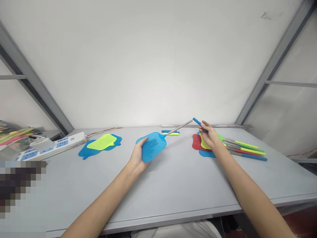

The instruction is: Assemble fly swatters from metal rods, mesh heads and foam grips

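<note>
My left hand (pixel 139 152) grips a blue fly swatter head (pixel 153 146) by its near left edge, thumb on top. A thin metal rod (pixel 180 127) runs from the head's neck up to the right. In my right hand (pixel 209 134) is a blue handle (pixel 197 121), pinched between fingers and thumb. The handle's far end is close to the rod's tip; whether they touch I cannot tell. Beneath my right hand lies a pile of fly swatters with red (pixel 196 142), yellow-green and blue heads, their coloured handles (pixel 252 153) pointing right.
On the left lie loose blue and yellow-green swatter heads (pixel 101 142) beside a white power strip (pixel 61 142). Blue and yellow handles (pixel 170 133) and long metal rods (pixel 230 126) lie along the back of the grey table (pixel 153 191), near the wall.
</note>
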Available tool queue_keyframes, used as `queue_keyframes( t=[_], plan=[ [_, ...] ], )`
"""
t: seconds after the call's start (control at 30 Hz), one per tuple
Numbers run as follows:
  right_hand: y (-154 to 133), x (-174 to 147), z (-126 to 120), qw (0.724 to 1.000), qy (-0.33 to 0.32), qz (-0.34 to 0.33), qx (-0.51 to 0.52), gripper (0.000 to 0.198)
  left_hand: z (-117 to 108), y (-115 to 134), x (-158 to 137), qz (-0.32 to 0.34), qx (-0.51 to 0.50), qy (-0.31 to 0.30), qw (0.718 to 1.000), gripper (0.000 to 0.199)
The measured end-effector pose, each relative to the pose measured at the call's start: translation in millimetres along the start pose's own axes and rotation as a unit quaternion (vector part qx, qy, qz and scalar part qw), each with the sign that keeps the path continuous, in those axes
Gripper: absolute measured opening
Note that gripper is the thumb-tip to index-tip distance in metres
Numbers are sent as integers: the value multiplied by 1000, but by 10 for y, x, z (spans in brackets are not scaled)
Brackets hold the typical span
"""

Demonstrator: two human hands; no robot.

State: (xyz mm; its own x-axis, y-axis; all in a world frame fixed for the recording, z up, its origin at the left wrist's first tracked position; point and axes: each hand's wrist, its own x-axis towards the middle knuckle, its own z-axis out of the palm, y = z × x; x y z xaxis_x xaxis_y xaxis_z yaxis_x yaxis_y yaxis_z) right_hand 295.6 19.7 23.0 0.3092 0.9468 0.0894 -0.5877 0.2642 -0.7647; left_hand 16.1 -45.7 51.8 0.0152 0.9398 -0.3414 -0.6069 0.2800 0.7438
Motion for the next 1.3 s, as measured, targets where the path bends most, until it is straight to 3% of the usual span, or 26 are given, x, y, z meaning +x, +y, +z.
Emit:
queue_keyframes(
  t=[0.2, 0.47, 0.83, 1.0, 1.3],
  plan=[
    [-10, 38, -86, 997, 40, 7, -58, 31, 7, 2, -8, 1, 3, 0, 1000, 17],
    [-9, -67, 18, 987, -13, -36, -153, 38, -7, -9, 6, -1, 0, 6, 1000, 15],
    [21, -109, 32, 964, 23, -74, -254, 47, 29, 0, -32, 2, -2, 18, 1000, 11],
    [18, -112, 57, 974, 23, -67, -217, 38, 11, -9, -14, 0, -3, 13, 1000, 11],
    [-19, -10, -35, 996, 75, 0, -55, 11, 8, -10, -5, -5, -11, -5, 1000, 16]
  ],
)
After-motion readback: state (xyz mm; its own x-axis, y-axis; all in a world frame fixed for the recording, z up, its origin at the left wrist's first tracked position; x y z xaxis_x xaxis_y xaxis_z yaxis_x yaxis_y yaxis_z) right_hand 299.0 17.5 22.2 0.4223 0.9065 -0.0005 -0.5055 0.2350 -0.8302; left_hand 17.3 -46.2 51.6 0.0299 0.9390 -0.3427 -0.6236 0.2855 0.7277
